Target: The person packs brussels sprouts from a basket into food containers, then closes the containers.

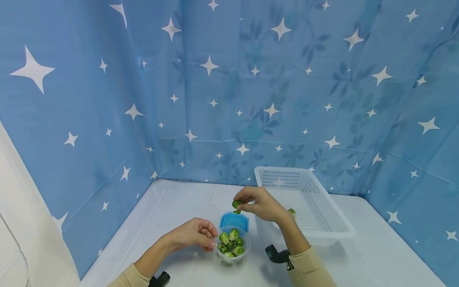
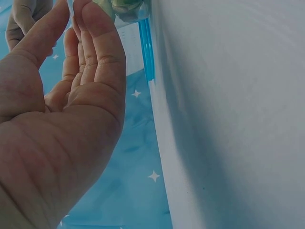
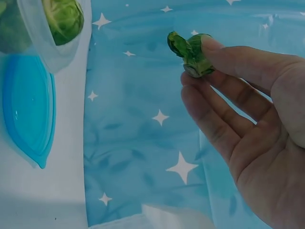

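My right hand [image 1: 263, 203] pinches one green Brussels sprout [image 3: 198, 57] between thumb and fingertips, raised above and beyond a small clear plastic container. A loose leaf sticks out from the sprout's side in the right wrist view. Several more Brussels sprouts [image 1: 231, 243] fill the clear container [image 1: 231, 261]. At the container's left side, my left hand [image 1: 195, 235] pinches the rim with thumb and fingertips. In the left wrist view, the left hand [image 2: 71, 95] reaches up to the container's edge, where the grip is partly cut off by the frame.
Just behind the container lies a blue lid [image 1: 234, 219] on the white table [image 1: 179, 203]. A white perforated basket [image 1: 337, 211] stands to the right, with a Brussels sprout [image 1: 292, 212] visible beside my right forearm. A blue star-patterned curtain [image 1: 215, 119] hangs behind the table.
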Motion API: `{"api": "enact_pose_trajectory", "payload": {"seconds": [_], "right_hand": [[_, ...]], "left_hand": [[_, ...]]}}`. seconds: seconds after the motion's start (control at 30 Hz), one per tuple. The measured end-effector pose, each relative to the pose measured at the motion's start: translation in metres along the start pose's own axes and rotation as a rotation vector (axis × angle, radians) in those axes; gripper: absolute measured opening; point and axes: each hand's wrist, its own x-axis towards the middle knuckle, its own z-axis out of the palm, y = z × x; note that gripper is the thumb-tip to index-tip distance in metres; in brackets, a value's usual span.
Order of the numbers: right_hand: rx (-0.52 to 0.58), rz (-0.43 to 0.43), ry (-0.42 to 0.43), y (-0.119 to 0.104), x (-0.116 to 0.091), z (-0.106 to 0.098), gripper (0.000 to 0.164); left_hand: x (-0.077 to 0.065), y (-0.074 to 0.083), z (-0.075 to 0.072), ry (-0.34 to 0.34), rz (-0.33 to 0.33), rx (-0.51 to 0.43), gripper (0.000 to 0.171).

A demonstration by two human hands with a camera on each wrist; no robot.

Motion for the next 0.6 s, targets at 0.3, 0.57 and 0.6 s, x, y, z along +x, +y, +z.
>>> {"api": "enact_pose_trajectory", "payload": {"seconds": [0.3,0.57,0.6], "right_hand": [[0.012,0.022,-0.154,-0.007,0.003,0.011,0.02],[0.079,0.018,-0.237,-0.012,0.004,0.018,0.02],[0.081,0.015,-0.25,-0.012,0.004,0.019,0.02]], "left_hand": [[0.0,0.0,0.001,0.006,-0.002,-0.001,0.035],[0.0,0.001,0.0,0.001,0.002,0.004,0.033],[-0.001,0.001,0.0,0.001,0.003,0.005,0.033]]}}
